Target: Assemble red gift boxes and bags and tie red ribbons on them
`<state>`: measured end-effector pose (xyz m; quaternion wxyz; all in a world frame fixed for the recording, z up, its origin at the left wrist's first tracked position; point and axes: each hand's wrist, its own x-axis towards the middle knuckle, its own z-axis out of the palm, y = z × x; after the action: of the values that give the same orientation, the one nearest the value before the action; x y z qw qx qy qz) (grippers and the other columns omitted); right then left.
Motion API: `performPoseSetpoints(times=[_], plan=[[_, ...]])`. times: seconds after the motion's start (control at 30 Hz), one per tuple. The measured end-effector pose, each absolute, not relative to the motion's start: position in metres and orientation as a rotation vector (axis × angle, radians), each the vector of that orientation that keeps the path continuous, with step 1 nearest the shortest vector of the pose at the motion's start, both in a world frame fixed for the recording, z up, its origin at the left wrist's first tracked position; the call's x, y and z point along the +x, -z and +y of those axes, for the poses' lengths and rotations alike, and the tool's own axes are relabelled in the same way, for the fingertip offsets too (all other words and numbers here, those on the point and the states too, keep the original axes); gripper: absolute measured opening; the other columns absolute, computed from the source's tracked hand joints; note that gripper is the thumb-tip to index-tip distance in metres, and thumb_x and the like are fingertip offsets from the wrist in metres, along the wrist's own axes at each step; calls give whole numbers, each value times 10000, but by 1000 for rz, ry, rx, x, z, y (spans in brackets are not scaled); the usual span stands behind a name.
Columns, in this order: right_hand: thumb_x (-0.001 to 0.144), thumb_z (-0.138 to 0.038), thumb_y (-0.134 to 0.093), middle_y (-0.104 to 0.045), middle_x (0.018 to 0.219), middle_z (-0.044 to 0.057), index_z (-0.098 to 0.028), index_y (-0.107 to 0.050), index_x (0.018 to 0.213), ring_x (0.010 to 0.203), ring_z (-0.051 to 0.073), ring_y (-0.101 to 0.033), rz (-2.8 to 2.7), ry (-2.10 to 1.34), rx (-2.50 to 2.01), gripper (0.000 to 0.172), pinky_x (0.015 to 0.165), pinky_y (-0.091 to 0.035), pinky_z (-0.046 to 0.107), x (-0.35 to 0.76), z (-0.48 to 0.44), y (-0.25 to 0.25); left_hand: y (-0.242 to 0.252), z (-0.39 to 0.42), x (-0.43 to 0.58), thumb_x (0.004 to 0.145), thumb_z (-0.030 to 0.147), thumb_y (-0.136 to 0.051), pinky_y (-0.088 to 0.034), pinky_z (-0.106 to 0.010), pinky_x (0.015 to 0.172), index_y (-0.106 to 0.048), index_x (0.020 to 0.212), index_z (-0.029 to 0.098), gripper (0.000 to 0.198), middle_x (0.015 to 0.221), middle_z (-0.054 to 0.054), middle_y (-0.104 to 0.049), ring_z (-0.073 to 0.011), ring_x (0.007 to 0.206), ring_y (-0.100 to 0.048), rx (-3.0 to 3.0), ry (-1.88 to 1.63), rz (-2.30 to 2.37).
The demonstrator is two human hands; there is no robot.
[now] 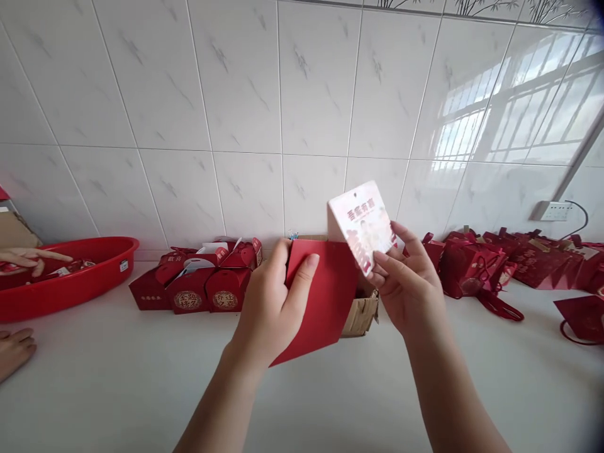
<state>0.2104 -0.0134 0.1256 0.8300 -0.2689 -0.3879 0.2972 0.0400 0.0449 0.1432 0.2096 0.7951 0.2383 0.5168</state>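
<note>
My left hand (278,296) is closed around the left edge of a flat red paper piece, perhaps a folded bag or box (325,302), with the thumb lying on its front. A white card (365,220) with pink-red print and a small hole near its top is pinched between the thumb and fingers of my right hand (408,277). The card is tilted, and its lower left side overlaps the upper right corner of the red piece in view. Behind the red piece stands a cardboard box (361,318), mostly hidden by it.
Several red gift boxes (189,292) stand left of centre by the tiled wall. A red basin (108,267) is at far left, with another person's hand (35,258) over it and a second hand (14,352) on the table. Several red gift bags (472,261) line the right side.
</note>
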Motion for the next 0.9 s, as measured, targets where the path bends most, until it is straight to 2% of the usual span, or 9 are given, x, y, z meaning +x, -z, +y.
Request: performPoseSetpoints(times=[0.07, 0.13, 0.23, 0.4, 0.53, 0.63, 0.7, 0.8, 0.9], plan=[[730, -200, -775, -682, 797, -45, -253, -561, 1039, 604, 56, -641, -848, -613, -591, 380, 536, -564, 128, 205, -15, -124, -141, 50, 40, 957, 392, -462, -431, -233, 543, -461, 815, 226, 218, 700, 26, -575, -123, 596, -548, 2139, -1575, 677], [758, -254, -769, -683, 784, -40, -232, -530, 937, 604, 64, -644, -904, -638, -662, 299, 522, -561, 136, 201, -15, -122, -139, 55, 41, 956, 388, -474, -440, -223, 581, -480, 826, 221, 211, 736, 19, -591, -121, 645, -554, 2069, -1703, 692], [764, -326, -767, -697, 772, -21, -228, -458, 908, 597, 105, -671, -1012, -696, -829, 354, 519, -574, 187, 199, -15, -122, -138, 61, 42, 949, 395, -492, -422, -215, 573, -490, 800, 214, 234, 717, 21, -589, -117, 642, -533, 2004, -1764, 708], [768, -388, -739, -684, 658, -30, -246, -405, 1092, 497, 141, -652, -1135, -631, -1044, 487, 475, -535, 228, 197, -18, -124, -137, 66, 44, 949, 410, -492, -455, -241, 678, -538, 871, 220, 210, 813, 3, -608, -142, 743, -556, 1885, -1656, 579], [805, -435, -679, -616, 595, -65, -271, -435, 1119, 482, 140, -602, -1223, -432, -1238, 430, 445, -444, 228, 197, -19, -120, -135, 69, 46, 954, 439, -462, -450, -265, 701, -491, 810, 223, 261, 788, 3, -580, -156, 735, -543, 1859, -1511, 540], [769, -466, -709, -510, 543, -70, -260, -530, 992, 468, 121, -499, -1267, -161, -1435, 352, 418, -336, 220, 205, -17, -117, -135, 70, 46, 952, 442, -465, -439, -269, 673, -441, 752, 222, 299, 715, 13, -537, -155, 682, -517, 1872, -1492, 540], [765, -481, -712, -561, 651, -33, -251, -567, 946, 554, 125, -524, -1232, -89, -1377, 327, 466, -384, 230, 210, -13, -116, -136, 68, 48, 956, 429, -466, -440, -266, 660, -449, 755, 220, 290, 713, 14, -544, -152, 676, -520, 1859, -1438, 485], [840, -499, -629, -648, 919, 27, -261, -583, 1041, 786, 160, -624, -1142, -278, -1036, 315, 634, -510, 268, 211, -7, -117, -134, 63, 52, 958, 420, -471, -446, -256, 626, -471, 769, 222, 273, 715, 20, -573, -144, 658, -532, 1787, -1310, 376], [848, -493, -626, -679, 937, 33, -256, -602, 1009, 775, 174, -661, -1052, -612, -813, 288, 648, -543, 291, 204, -3, -116, -131, 58, 59, 952, 420, -486, -487, -255, 656, -525, 830, 228, 231, 790, 12, -634, -153, 722, -589, 1691, -1277, 317]])
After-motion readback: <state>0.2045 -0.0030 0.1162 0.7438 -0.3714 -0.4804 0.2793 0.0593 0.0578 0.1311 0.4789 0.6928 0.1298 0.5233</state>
